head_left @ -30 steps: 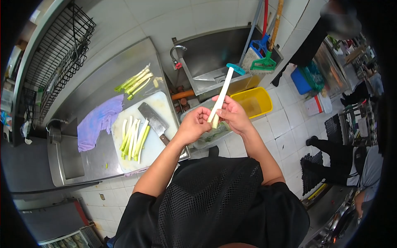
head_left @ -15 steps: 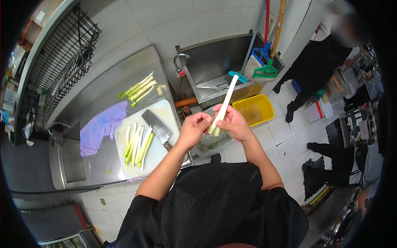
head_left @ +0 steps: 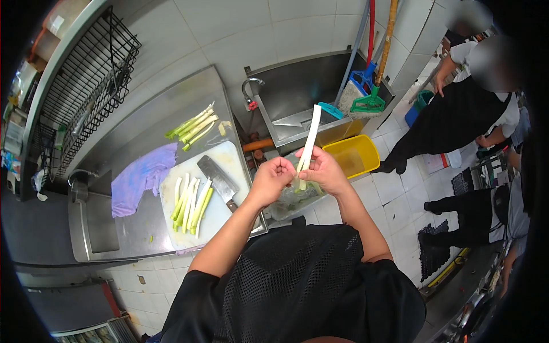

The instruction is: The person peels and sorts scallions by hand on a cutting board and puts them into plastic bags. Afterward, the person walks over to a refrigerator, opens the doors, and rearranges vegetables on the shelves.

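In front of my body, my right hand [head_left: 323, 171] is closed around the lower part of a pale leek stalk [head_left: 311, 134], which points up and away from me. My left hand [head_left: 273, 180] is closed in a pinch at the stalk's lower end; its fingertips partly hide what they grip there. To the left, several cut leek stalks [head_left: 189, 206] lie on a white cutting board [head_left: 220, 200]. Beside them on the board rests a cleaver [head_left: 217, 176], its handle toward me. More leeks [head_left: 194, 126] lie on the steel counter behind the board.
A purple cloth [head_left: 140, 180] lies left of the board. Below my hands is a plastic-lined bin [head_left: 286, 208], with a yellow tub [head_left: 357, 157] beyond it. A steel sink [head_left: 303, 74] and mop handles [head_left: 382, 51] stand at the wall. People in dark clothes [head_left: 463, 108] are at the right.
The leek has tipped more upright and shifted slightly left in my right hand. My left hand stays at its lower end. At the right, a person has moved and a second one shows behind.
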### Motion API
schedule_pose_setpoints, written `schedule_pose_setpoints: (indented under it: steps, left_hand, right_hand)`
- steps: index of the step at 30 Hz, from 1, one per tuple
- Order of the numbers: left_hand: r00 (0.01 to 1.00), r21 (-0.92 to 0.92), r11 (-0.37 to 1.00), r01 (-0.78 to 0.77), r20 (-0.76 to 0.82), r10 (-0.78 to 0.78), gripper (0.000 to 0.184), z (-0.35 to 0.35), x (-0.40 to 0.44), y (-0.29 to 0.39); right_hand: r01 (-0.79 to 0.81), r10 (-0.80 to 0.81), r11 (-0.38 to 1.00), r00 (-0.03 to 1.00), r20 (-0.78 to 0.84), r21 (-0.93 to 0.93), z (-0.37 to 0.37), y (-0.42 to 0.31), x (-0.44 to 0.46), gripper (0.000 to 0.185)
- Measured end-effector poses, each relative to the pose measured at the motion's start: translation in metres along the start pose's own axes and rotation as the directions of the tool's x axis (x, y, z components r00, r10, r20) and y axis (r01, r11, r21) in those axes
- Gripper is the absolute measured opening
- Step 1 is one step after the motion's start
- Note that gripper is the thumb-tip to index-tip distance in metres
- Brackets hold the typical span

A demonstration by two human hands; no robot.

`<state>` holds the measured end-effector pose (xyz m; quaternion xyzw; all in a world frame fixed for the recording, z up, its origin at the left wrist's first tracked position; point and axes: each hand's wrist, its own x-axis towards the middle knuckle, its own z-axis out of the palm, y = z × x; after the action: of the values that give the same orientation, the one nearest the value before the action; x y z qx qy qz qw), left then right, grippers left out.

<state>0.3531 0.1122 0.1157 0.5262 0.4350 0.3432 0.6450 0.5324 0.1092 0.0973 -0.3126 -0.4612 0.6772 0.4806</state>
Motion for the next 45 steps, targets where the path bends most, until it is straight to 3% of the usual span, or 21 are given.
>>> schedule_pose_setpoints:
  steps: [3,7,12,16,21,23,24,25,26,28,30,32,34,35,36,37,39,40,41,43,45]
  left_hand:
    - [0.999,-0.313,0.950,0.005,0.038,0.008,0.005,-0.004,0.002,0.001]
    - [0.999,-0.539,0.842,0.009,0.040,0.015,0.002,-0.008,0.004,0.010]
    - [0.996,-0.597,0.798,-0.080,-0.067,0.050,0.003,-0.015,0.017,0.034]
    - [0.938,-0.595,0.727,-0.343,-0.252,0.237,0.004,-0.042,0.046,0.058]
    - [0.859,-0.533,0.675,-0.510,-0.355,0.368,0.007,-0.078,0.074,0.062]
    - [0.834,-0.425,0.740,-0.521,-0.439,0.335,0.008,-0.084,0.087,0.044]
    - [0.844,-0.436,0.741,-0.510,-0.420,0.333,0.008,-0.081,0.095,0.028]
    - [0.919,-0.361,0.872,-0.332,-0.333,0.212,0.008,-0.079,0.100,0.007]
    - [0.962,-0.259,0.955,-0.143,-0.261,0.074,0.009,-0.077,0.103,-0.014]
    - [0.988,-0.026,0.993,0.119,-0.092,-0.121,0.008,-0.061,0.105,-0.054]
    - [0.965,0.357,0.902,0.244,0.001,-0.261,0.016,-0.054,0.109,-0.099]
    - [0.989,0.801,0.598,-0.024,0.105,-0.100,0.032,-0.051,0.106,-0.126]
    - [0.999,0.869,0.495,-0.006,0.023,-0.028,0.042,-0.048,0.092,-0.138]
    - [0.997,0.814,0.577,-0.066,0.030,0.072,0.041,-0.053,0.092,-0.151]
    - [1.000,0.724,0.690,0.003,-0.014,0.010,0.040,-0.054,0.086,-0.140]
    - [1.000,0.540,0.842,-0.003,0.005,0.000,0.039,-0.056,0.075,-0.126]
    - [0.991,0.010,0.999,-0.047,0.127,0.045,0.035,-0.057,0.057,-0.122]
    - [0.970,-0.306,0.950,-0.056,0.210,0.125,0.032,-0.058,0.045,-0.118]
    - [0.975,-0.315,0.947,-0.061,0.186,0.125,0.032,-0.064,0.031,-0.115]
    - [0.992,-0.194,0.974,0.115,0.067,-0.104,0.026,-0.082,-0.001,-0.080]
    - [0.975,-0.218,0.967,0.134,-0.146,-0.168,0.019,-0.122,-0.017,-0.070]
  right_hand:
    - [0.006,-0.010,0.994,0.999,0.038,0.112,-0.007,0.011,0.001,0.044]
    - [0.008,-0.025,0.978,0.997,0.078,0.210,-0.007,0.015,-0.001,0.043]
    - [-0.046,0.039,0.996,0.994,0.098,0.074,-0.001,0.022,-0.007,0.033]
    - [-0.193,0.201,0.978,0.971,0.126,-0.075,-0.012,0.036,-0.024,0.022]
    - [-0.201,0.196,0.979,0.971,0.138,0.023,-0.030,0.041,-0.057,0.023]
    - [-0.209,0.197,0.973,0.973,0.116,0.100,-0.034,0.039,-0.066,0.027]
    - [-0.227,0.167,0.919,0.965,0.203,0.322,-0.037,0.039,-0.069,0.032]
    - [-0.252,0.114,0.815,0.953,0.281,0.522,-0.039,0.037,-0.071,0.039]
    - [-0.241,0.113,0.818,0.957,0.266,0.522,-0.038,0.036,-0.072,0.039]
    - [-0.228,-0.023,0.712,0.938,0.347,0.664,-0.033,0.034,-0.068,0.049]
    - [-0.207,-0.025,0.714,0.947,0.320,0.669,-0.029,0.036,-0.063,0.047]
    - [-0.226,-0.017,0.708,0.942,0.336,0.669,-0.021,0.043,-0.053,0.045]
    - [-0.129,0.126,0.858,0.991,0.041,0.496,-0.015,0.055,-0.045,0.037]
    - [-0.185,0.228,0.902,0.971,-0.067,0.390,-0.005,0.057,-0.041,0.032]
    - [-0.245,0.301,0.930,0.936,-0.185,0.275,0.004,0.058,-0.035,0.027]
    - [-0.282,0.324,0.923,0.937,-0.130,0.264,0.008,0.066,-0.029,0.027]
    - [-0.356,0.371,0.928,0.886,-0.279,0.107,0.018,0.083,-0.016,0.019]
    - [-0.379,0.391,0.921,0.886,-0.252,0.096,0.031,0.091,-0.006,0.019]
    - [-0.418,0.416,0.907,0.878,-0.237,0.045,0.047,0.098,0.003,0.017]
    - [-0.494,0.493,0.869,0.859,-0.141,0.029,0.079,0.111,0.021,0.017]
    - [-0.149,0.188,0.959,0.971,0.149,-0.240,0.119,0.127,0.051,0.021]
